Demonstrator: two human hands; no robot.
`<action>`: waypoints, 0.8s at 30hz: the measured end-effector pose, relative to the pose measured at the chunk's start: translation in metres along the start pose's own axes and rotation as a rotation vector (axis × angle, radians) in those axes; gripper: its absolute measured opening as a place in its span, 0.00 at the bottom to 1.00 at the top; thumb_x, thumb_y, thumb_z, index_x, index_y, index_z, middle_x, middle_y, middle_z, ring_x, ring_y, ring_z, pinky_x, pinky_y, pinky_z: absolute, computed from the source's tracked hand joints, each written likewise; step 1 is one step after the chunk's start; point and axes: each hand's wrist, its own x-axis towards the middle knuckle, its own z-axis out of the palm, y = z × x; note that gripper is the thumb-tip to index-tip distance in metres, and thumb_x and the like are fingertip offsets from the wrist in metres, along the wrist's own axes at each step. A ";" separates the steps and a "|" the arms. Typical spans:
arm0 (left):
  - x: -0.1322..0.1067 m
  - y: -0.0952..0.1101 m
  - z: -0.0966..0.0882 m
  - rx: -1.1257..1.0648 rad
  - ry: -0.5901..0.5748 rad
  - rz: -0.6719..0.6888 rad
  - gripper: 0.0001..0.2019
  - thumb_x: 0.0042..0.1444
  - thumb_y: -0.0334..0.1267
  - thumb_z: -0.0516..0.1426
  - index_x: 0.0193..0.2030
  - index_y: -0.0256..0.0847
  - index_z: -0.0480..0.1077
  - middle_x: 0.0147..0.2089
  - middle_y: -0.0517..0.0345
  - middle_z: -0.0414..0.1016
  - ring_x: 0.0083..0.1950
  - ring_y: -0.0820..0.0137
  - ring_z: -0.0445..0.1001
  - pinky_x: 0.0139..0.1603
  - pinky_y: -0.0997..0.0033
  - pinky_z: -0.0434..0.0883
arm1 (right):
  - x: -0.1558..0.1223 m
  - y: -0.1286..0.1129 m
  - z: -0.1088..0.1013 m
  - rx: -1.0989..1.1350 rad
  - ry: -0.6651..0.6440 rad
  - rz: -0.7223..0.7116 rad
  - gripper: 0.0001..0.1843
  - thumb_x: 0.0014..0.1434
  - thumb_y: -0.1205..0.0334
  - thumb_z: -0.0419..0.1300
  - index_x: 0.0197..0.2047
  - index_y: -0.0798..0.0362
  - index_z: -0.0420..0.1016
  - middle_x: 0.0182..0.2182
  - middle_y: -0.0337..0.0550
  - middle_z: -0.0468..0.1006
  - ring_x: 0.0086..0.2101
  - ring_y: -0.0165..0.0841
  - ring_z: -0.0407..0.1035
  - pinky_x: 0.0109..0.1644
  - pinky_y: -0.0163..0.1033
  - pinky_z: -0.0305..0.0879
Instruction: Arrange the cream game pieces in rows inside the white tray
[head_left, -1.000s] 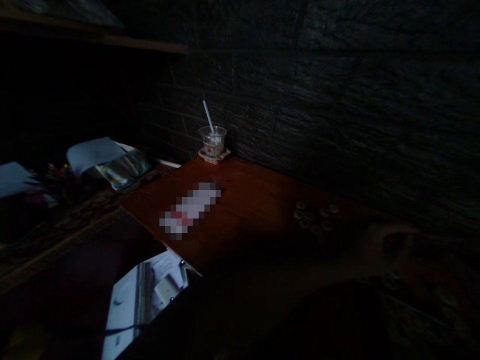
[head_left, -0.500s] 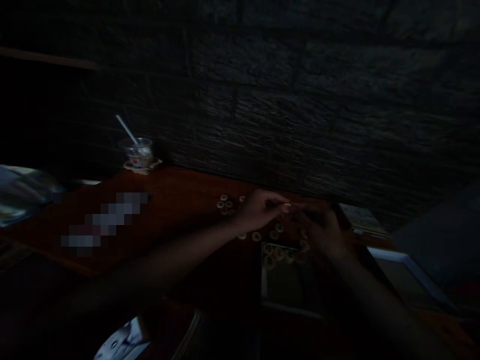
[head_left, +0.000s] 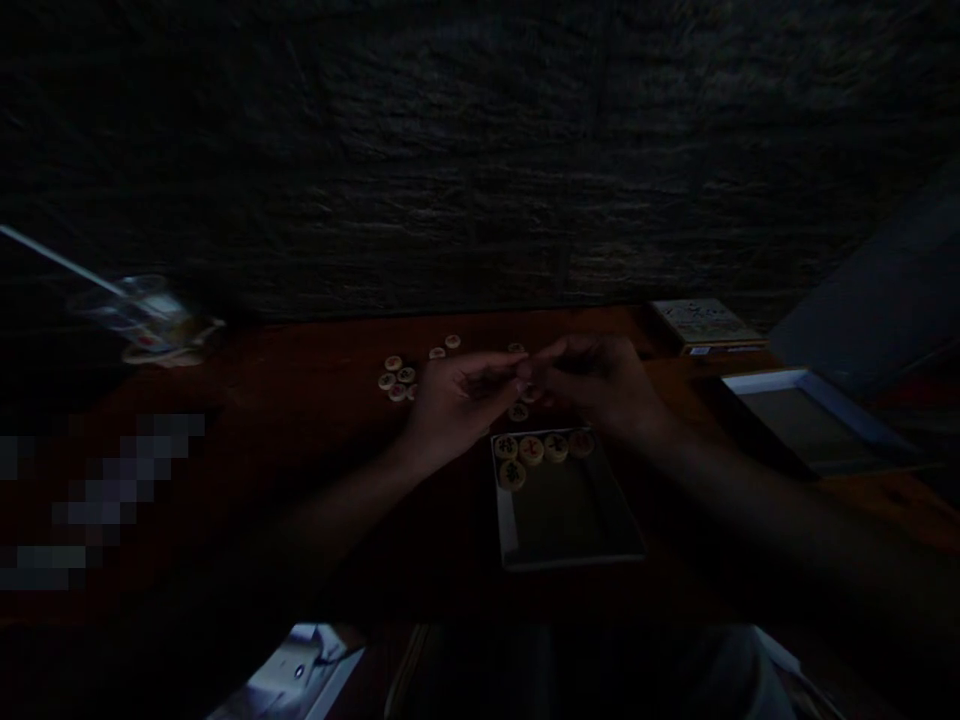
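White-rimmed box (head_left: 571,515) points lengthwise toward the wall (head_left: 480,200); hands (head_left: 454,400) (head_left: 611,385) meet at fingertips, grip unclear.

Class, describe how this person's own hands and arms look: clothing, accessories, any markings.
The left hand and right hand both look gloveless. The left forearm and right forearm taper towards the wrists and are bare where they can be made out, with no sleeve or watch visible. It is too dark to rule out rings or small markings.
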 end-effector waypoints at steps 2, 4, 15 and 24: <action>-0.003 0.001 0.001 0.003 0.018 0.014 0.13 0.55 0.37 0.69 0.48 0.40 0.83 0.46 0.50 0.87 0.45 0.64 0.86 0.48 0.66 0.82 | -0.001 0.001 0.001 -0.025 0.019 -0.007 0.22 0.48 0.44 0.78 0.33 0.55 0.84 0.26 0.43 0.83 0.24 0.30 0.75 0.28 0.33 0.71; -0.005 0.002 0.002 0.012 0.039 0.011 0.12 0.56 0.37 0.69 0.48 0.41 0.83 0.46 0.51 0.87 0.45 0.64 0.86 0.48 0.66 0.82 | -0.002 -0.001 0.003 -0.052 0.009 -0.019 0.22 0.50 0.43 0.76 0.33 0.55 0.84 0.26 0.43 0.83 0.25 0.30 0.75 0.29 0.33 0.72; -0.007 0.009 0.002 -0.140 0.151 -0.129 0.11 0.55 0.44 0.70 0.41 0.41 0.83 0.38 0.54 0.87 0.35 0.65 0.86 0.41 0.63 0.85 | -0.006 -0.009 0.009 -0.166 -0.042 -0.109 0.16 0.58 0.46 0.72 0.39 0.51 0.87 0.32 0.43 0.86 0.33 0.35 0.80 0.39 0.38 0.77; -0.011 0.003 0.003 -0.050 0.124 -0.031 0.11 0.53 0.37 0.71 0.44 0.41 0.83 0.43 0.53 0.87 0.41 0.64 0.87 0.46 0.64 0.85 | -0.006 -0.005 0.009 -0.148 -0.013 -0.064 0.20 0.56 0.42 0.72 0.35 0.53 0.85 0.28 0.43 0.84 0.27 0.32 0.77 0.30 0.34 0.73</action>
